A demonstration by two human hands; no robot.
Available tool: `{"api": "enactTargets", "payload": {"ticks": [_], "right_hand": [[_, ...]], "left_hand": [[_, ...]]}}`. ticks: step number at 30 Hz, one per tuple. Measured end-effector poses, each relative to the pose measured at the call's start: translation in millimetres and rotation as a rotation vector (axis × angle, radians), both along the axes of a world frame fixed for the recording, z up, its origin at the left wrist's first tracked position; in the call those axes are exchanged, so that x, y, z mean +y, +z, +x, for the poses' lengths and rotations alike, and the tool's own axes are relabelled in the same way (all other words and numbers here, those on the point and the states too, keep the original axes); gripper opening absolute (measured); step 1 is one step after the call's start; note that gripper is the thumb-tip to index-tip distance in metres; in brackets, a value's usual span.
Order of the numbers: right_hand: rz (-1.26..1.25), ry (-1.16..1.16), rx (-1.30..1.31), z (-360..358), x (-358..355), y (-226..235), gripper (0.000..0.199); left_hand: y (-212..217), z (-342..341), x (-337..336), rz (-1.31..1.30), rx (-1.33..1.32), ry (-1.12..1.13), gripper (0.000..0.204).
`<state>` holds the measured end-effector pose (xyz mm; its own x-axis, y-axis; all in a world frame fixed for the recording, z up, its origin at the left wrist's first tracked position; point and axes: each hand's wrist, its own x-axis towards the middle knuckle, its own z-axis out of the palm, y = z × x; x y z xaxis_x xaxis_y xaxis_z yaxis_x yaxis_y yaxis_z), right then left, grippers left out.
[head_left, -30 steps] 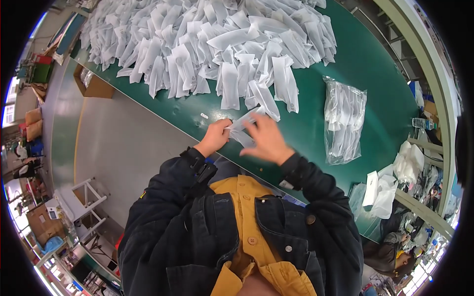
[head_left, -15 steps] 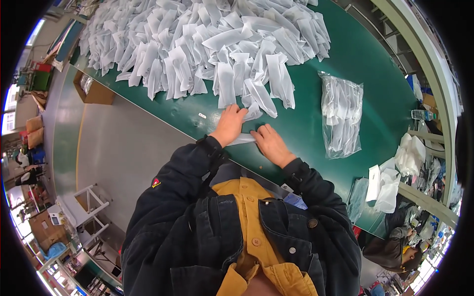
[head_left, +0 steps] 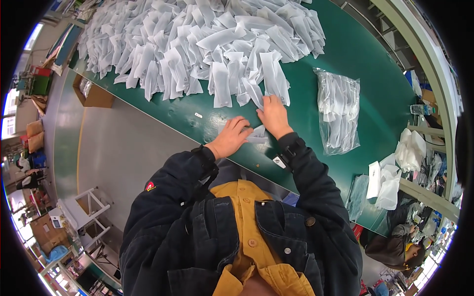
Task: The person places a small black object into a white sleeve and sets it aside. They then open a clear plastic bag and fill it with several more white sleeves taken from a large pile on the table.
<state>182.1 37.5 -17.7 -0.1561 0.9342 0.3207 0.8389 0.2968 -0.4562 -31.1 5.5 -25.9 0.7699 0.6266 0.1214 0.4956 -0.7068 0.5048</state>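
Observation:
My left hand (head_left: 230, 138) rests near the table's front edge, its bent fingers closed on the end of a small translucent white packet (head_left: 257, 136) that lies flat. Farther up and to the right, my right hand (head_left: 274, 117) has its fingertips pinched at the lower end of another white packet (head_left: 253, 92). That packet sticks out from the near edge of a big heap of similar packets (head_left: 197, 44). My right fingers partly hide its end.
The green table (head_left: 301, 116) carries a clear bag of packets (head_left: 338, 112) on the right. A small white label (head_left: 279, 162) lies by my right cuff, another small white piece (head_left: 198, 115) left of my hands. White bags (head_left: 384, 183) sit at the right edge. A person (head_left: 397, 249) is at lower right.
My right hand has moved up and right from the near packet to one at the heap's edge. My left hand has shifted slightly down, staying at the near packet.

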Motion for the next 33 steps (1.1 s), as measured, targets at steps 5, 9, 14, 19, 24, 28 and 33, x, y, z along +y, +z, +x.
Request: {"api": "enactTargets", "payload": {"ticks": [5, 9, 14, 19, 24, 28, 33], "right_hand": [[-0.214, 0.103, -0.031, 17, -17, -19, 0.036], [-0.120, 0.186, -0.002, 28, -14, 1, 0.039], [-0.092, -0.309, 0.051, 51, 31, -9, 0.038], [-0.162, -0.364, 0.124, 61, 8, -30, 0.037], [-0.369, -0.201, 0.124, 58, -66, -18, 0.035], [-0.396, 0.098, 0.156, 58, -64, -9, 0.036], [-0.476, -0.113, 0.330, 65, -27, 0, 0.036]], "left_hand": [[27, 13, 14, 0.191, -0.012, -0.072, 0.043], [20, 15, 17, 0.142, 0.023, -0.148, 0.042], [3, 23, 13, 0.006, -0.072, -0.264, 0.049], [2, 28, 7, -0.261, -0.065, -0.276, 0.059], [39, 40, 17, 0.061, -0.047, -0.314, 0.062], [37, 45, 20, 0.104, 0.005, -0.377, 0.064], [11, 45, 13, 0.016, 0.056, -0.357, 0.066]]}}
